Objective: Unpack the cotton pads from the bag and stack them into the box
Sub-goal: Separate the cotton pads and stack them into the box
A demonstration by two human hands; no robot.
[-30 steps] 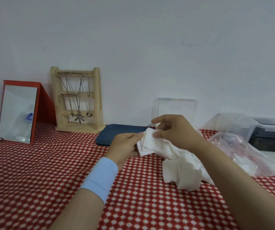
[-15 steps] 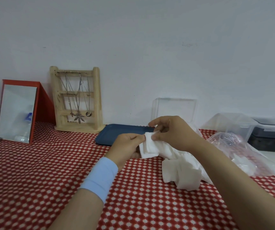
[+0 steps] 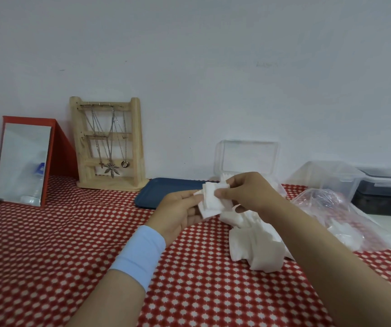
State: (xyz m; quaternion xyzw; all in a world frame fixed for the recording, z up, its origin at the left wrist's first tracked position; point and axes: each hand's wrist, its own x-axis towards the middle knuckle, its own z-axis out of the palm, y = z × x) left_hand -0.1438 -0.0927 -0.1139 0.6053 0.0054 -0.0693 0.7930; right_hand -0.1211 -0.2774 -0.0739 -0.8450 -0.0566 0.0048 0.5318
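Note:
A small stack of white square cotton pads (image 3: 212, 201) is held above the red checked tablecloth. My left hand (image 3: 178, 212) grips it from the left and below, and my right hand (image 3: 248, 193) pinches its upper right edge with thumb and fingers. A loose heap of more cotton pads (image 3: 256, 246) lies on the cloth under my right forearm. The clear plastic bag (image 3: 331, 213) lies crumpled to the right with a few pads inside. The clear box (image 3: 246, 159) with its lid raised stands behind my hands at the wall.
A dark blue tray (image 3: 166, 191) lies behind my left hand. A wooden jewellery stand (image 3: 108, 145) and a red-framed mirror (image 3: 24, 161) stand at the back left. Clear and dark lidded containers (image 3: 364, 182) sit at the right on a white surface.
Both hands have stayed in place, shifting the small stack of pads slightly between them; my right fingers now pinch its upper right edge. The heap and bag have not moved.

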